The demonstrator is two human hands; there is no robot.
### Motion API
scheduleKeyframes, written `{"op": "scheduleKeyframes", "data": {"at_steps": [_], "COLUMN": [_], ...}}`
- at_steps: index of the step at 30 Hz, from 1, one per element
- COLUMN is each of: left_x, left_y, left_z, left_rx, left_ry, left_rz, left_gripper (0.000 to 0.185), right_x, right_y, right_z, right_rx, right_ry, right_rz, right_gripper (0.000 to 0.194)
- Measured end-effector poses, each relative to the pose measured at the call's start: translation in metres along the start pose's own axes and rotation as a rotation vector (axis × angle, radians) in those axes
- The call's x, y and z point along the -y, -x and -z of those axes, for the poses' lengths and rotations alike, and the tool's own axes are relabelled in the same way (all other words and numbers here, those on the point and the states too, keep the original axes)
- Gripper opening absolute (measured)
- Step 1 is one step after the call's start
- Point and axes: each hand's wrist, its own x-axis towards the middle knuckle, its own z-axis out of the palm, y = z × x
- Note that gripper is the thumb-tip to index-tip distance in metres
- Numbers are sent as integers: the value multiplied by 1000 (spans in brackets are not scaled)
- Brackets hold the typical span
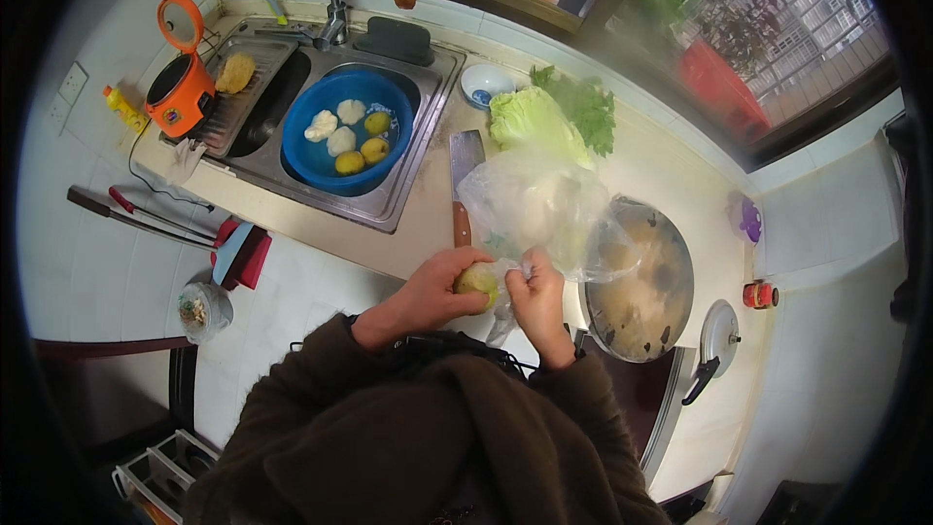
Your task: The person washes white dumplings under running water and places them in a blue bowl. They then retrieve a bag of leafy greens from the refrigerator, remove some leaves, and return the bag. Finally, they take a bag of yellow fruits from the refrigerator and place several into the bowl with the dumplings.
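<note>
My left hand (426, 293) holds a round yellow-green fruit (478, 287) over the counter's front edge. My right hand (538, 306) pinches thin clear plastic film (504, 321) against the fruit's right side. Just beyond my hands a clear plastic bag (536, 197) lies on the counter, with something pale inside that I cannot make out. To its left is a cleaver (466, 153), its wooden handle pointing toward me. A blue basin (297, 149) sits in the steel sink (386, 211); it contains water, several yellow-green fruits (375, 151) and three white lumpy pieces (341, 141).
A napa cabbage (536, 119) lies behind the bag near a white bowl (487, 84). At right are a large round lid (645, 306) and a pressure-cooker lid (718, 343). An orange rice cooker (178, 98) stands open on the sink's drainboard. Steam clouds the window (627, 51).
</note>
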Motion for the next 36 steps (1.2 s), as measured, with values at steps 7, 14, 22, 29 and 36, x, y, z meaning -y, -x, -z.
{"op": "scheduleKeyframes", "data": {"at_steps": [7,14,22,29,36], "left_x": [7,12,13,10,19], "left_y": [-12,-26,-34,-26,-28], "left_z": [-20,-80,-84,-82,-81], "left_rx": [53,-176,47,115,71], "left_ry": [997,778,836,952,904], "left_rz": [220,126,293,113,128], "left_gripper": [58,57,53,60,61], "right_x": [-3,-6,-49,-73,-30], "right_y": [6,30,41,42,43], "right_z": [42,46,64,67,78], "right_rx": [167,293,-108,-33,-27], "right_ry": [-799,-968,-397,-991,-1367], "right_rz": [-449,-413,-153,-561,-444], "right_gripper": [15,15,11,11,19]}}
